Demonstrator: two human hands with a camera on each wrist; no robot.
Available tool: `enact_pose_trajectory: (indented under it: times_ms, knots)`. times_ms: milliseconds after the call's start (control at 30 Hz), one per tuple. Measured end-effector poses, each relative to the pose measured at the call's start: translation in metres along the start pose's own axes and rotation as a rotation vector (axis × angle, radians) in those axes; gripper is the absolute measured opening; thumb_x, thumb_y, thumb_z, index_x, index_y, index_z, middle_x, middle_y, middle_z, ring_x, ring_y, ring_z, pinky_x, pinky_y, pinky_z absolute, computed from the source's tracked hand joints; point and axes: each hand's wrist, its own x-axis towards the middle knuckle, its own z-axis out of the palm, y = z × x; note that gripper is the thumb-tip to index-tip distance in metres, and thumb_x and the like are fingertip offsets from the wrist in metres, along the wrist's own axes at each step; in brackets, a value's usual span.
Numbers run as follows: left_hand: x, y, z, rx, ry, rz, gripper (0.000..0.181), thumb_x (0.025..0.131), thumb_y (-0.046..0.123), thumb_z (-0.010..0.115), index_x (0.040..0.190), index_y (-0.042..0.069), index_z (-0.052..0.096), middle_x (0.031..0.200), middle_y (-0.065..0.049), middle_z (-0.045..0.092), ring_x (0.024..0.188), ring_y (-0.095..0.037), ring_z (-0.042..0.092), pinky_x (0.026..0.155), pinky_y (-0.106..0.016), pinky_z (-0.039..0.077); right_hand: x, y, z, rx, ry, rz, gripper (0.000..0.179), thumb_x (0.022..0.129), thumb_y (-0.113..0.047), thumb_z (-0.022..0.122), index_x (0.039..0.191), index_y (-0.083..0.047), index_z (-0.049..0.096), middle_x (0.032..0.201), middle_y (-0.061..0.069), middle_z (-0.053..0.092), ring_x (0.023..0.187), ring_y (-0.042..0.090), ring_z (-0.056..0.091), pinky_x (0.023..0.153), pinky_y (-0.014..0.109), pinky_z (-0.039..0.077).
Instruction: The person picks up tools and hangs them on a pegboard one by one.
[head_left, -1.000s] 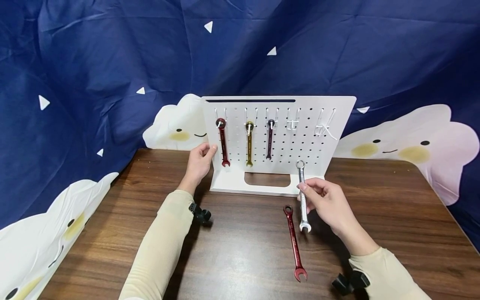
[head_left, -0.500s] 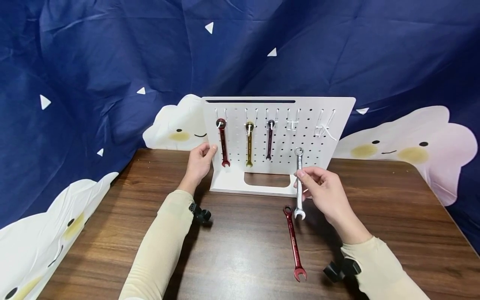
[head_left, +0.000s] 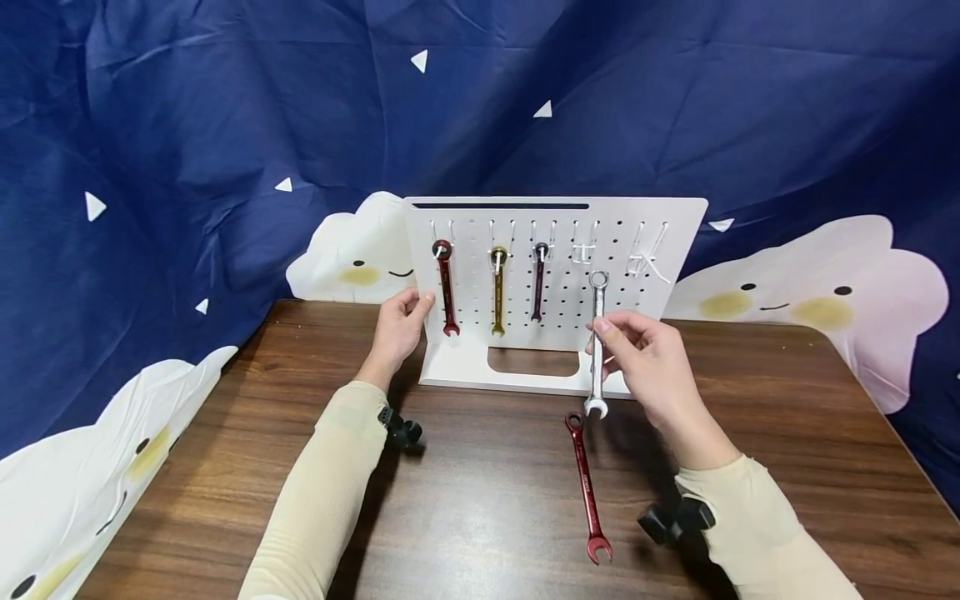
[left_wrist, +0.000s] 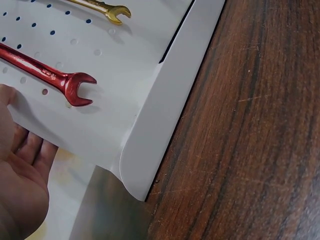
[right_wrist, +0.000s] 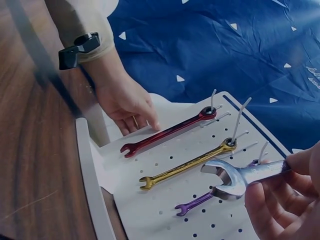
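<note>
My right hand [head_left: 651, 360] pinches a silver combination wrench [head_left: 597, 350] by its shank, ring end up, in front of the white pegboard [head_left: 472, 300]. Its open-end jaw points toward the camera in the right wrist view. The left hand [head_left: 399, 327] grips the pegboard's left edge, thumb in front and fingers behind. On the board's hooks hang a red wrench [head_left: 447, 292], a yellow wrench [head_left: 498, 292] and a purple wrench [head_left: 538, 283]. Flat on the table, below the silver one, lies another red wrench [head_left: 587, 483].
Two hooks on the board's right half, a nearer one [head_left: 583, 250] and a far-right one [head_left: 647, 257], hold nothing. The pegboard's base has a cutout [head_left: 532, 361] and stands on a brown wooden table [head_left: 465, 500]. A blue curtain [head_left: 480, 100] with cloud shapes hangs behind.
The right hand has lifted the silver wrench upward and slightly left, closer to the hooks. The left hand has stayed at the board's edge.
</note>
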Motion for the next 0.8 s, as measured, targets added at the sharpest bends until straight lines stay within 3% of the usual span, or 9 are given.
enact_pose_trajectory:
  times_ms: [133,267,433,800]
  knots:
    - [0.000,0.000,-0.001,0.007,0.002,0.005,0.029,0.110,0.022,0.066,0.117,-0.004,0.075,0.094,-0.018,0.075,0.084,-0.011,0.057,0.081,-0.024,0.045,0.005,-0.004,0.001,0.006,0.004,-0.013,0.032,0.111,-0.017,0.063,0.118,0.014,0.070,0.075,-0.012,0.072,0.067,0.006,0.070,0.062,0.026,0.060]
    - [0.000,-0.001,-0.001,0.011,0.001,0.007,0.029,0.110,0.022,0.065,0.117,-0.004,0.075,0.096,-0.019,0.075,0.085,-0.010,0.057,0.082,-0.024,0.045,0.011,-0.006,0.003,0.011,0.001,-0.023,0.025,0.110,-0.017,0.064,0.112,0.007,0.072,0.075,-0.012,0.073,0.067,0.007,0.070,0.062,0.026,0.060]
    - [0.000,-0.002,-0.001,0.009,0.000,0.003,0.029,0.110,0.022,0.065,0.118,-0.004,0.075,0.101,-0.025,0.075,0.087,-0.011,0.058,0.083,-0.024,0.045,0.018,-0.005,0.008,0.004,-0.009,-0.021,0.030,0.110,-0.016,0.063,0.116,0.013,0.069,0.075,-0.015,0.072,0.068,0.005,0.069,0.063,0.025,0.059]
    - [-0.001,0.002,-0.001,0.027,-0.009,-0.010,0.031,0.111,0.025,0.064,0.120,-0.003,0.075,0.100,-0.021,0.075,0.088,-0.013,0.057,0.084,-0.027,0.045,0.025,0.000,0.010,0.011,-0.005,0.018,0.035,0.111,-0.016,0.060,0.122,0.017,0.066,0.075,-0.017,0.071,0.070,0.004,0.069,0.063,0.024,0.060]
